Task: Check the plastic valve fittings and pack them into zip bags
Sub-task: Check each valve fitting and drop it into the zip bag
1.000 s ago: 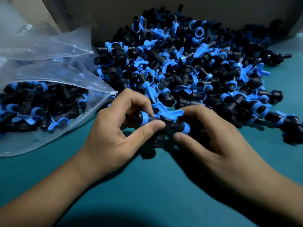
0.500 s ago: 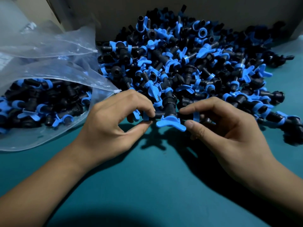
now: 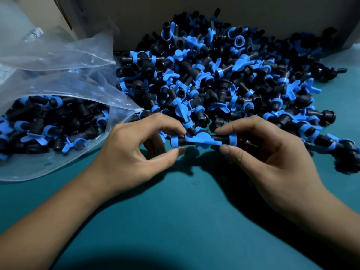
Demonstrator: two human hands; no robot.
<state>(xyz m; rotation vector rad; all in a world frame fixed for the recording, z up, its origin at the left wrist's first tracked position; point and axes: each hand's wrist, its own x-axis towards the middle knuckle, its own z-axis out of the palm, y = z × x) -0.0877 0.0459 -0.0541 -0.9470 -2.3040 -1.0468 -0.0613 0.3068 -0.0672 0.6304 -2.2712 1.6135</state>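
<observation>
A black valve fitting (image 3: 202, 141) with blue rings and a blue butterfly handle is held level between both hands just above the teal table. My left hand (image 3: 134, 152) pinches its left end with thumb and forefinger. My right hand (image 3: 272, 151) pinches its right end the same way. Right behind them lies a big heap of the same black and blue fittings (image 3: 224, 78). A clear zip bag (image 3: 58, 121) lies at the left, its mouth open towards the heap, with several fittings inside.
The teal table top (image 3: 185, 221) stretches towards me below the hands. A cardboard wall (image 3: 136, 18) stands behind the heap. More clear plastic bags (image 3: 39, 53) are bunched at the far left.
Both hands have turned the fitting: its blue handle pointed down towards me half a second ago and now lies flat along the body. The hands sit slightly further apart.
</observation>
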